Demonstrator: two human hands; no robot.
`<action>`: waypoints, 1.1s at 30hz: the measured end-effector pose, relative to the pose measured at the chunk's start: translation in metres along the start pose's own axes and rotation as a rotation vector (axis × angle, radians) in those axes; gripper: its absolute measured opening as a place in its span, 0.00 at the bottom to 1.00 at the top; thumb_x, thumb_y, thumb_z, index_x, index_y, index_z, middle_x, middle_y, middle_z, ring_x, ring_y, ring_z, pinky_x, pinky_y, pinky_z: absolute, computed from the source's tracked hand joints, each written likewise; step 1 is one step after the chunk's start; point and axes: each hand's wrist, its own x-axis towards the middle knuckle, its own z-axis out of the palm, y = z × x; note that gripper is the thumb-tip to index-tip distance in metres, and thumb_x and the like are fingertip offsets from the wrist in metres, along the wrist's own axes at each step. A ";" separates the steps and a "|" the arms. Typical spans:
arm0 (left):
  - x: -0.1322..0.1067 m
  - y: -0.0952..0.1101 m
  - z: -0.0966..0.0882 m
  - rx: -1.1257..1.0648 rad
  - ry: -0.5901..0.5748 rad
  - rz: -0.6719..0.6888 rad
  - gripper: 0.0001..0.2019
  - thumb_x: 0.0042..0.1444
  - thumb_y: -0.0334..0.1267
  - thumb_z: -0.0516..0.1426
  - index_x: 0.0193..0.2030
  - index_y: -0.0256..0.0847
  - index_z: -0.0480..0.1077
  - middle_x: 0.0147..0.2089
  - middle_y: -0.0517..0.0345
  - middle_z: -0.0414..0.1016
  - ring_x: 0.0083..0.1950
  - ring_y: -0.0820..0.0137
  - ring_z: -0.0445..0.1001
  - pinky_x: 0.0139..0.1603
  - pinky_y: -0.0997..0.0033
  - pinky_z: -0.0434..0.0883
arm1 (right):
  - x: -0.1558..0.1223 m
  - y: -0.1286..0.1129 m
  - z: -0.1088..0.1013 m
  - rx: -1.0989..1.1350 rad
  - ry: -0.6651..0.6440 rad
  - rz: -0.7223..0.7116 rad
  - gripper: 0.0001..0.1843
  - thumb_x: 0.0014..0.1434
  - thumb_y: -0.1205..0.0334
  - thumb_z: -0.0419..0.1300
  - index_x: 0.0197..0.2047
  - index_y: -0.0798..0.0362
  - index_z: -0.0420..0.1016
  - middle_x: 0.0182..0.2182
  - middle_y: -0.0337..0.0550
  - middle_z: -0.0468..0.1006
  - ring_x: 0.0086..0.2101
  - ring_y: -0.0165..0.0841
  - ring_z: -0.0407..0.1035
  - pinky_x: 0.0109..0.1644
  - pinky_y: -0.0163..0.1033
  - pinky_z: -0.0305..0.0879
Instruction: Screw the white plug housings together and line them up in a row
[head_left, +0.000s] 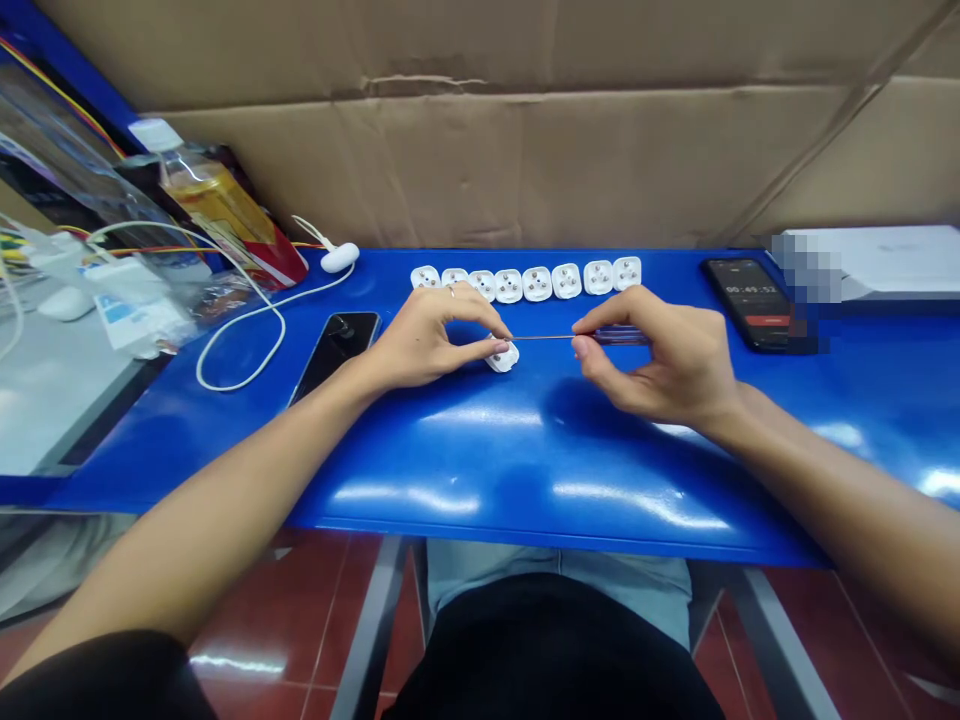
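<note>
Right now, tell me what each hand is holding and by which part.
The left hand pinches a white plug between thumb and forefinger; the right hand grips a screwdriver by its blue handle.

Overhead light streaking white glare across glossy blue worktop (480,495); soft shadow spreading beneath right hand (660,360); wide lens bowing frame edges; pixelated patch (806,270) obscuring area beside phone (750,305).

This looks like a makeshift small-parts assembly workshop: a blue tabletop (450,470) backed by sheets of cardboard (480,160), with a neat row of white plugs (525,282), a phone (750,303) showing a timer, and a red tile floor (285,610).
</note>
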 end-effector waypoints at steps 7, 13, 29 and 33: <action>0.000 0.002 0.003 0.131 0.048 0.066 0.05 0.66 0.39 0.66 0.41 0.43 0.84 0.40 0.54 0.86 0.43 0.64 0.82 0.53 0.60 0.73 | 0.001 -0.001 0.000 -0.003 -0.047 0.063 0.01 0.65 0.65 0.65 0.40 0.49 0.77 0.31 0.39 0.85 0.28 0.34 0.81 0.30 0.36 0.75; 0.000 0.001 0.004 0.208 0.003 0.109 0.05 0.67 0.38 0.64 0.42 0.43 0.83 0.41 0.54 0.86 0.43 0.64 0.81 0.52 0.59 0.74 | -0.001 0.001 -0.001 -0.010 -0.107 0.009 0.02 0.66 0.65 0.64 0.42 0.49 0.76 0.32 0.38 0.86 0.29 0.34 0.81 0.31 0.36 0.76; 0.000 -0.002 0.004 0.298 0.010 0.196 0.03 0.67 0.36 0.65 0.41 0.43 0.82 0.40 0.55 0.85 0.43 0.63 0.79 0.48 0.61 0.73 | -0.002 0.001 0.002 -0.031 -0.103 -0.011 0.02 0.66 0.65 0.64 0.42 0.49 0.76 0.31 0.37 0.85 0.28 0.33 0.80 0.31 0.36 0.74; 0.000 -0.003 0.005 0.305 0.015 0.227 0.04 0.67 0.36 0.64 0.41 0.42 0.82 0.40 0.54 0.85 0.43 0.63 0.79 0.47 0.61 0.73 | -0.002 0.001 0.003 -0.050 -0.103 -0.025 0.02 0.66 0.65 0.65 0.42 0.50 0.76 0.31 0.37 0.85 0.28 0.31 0.80 0.31 0.34 0.73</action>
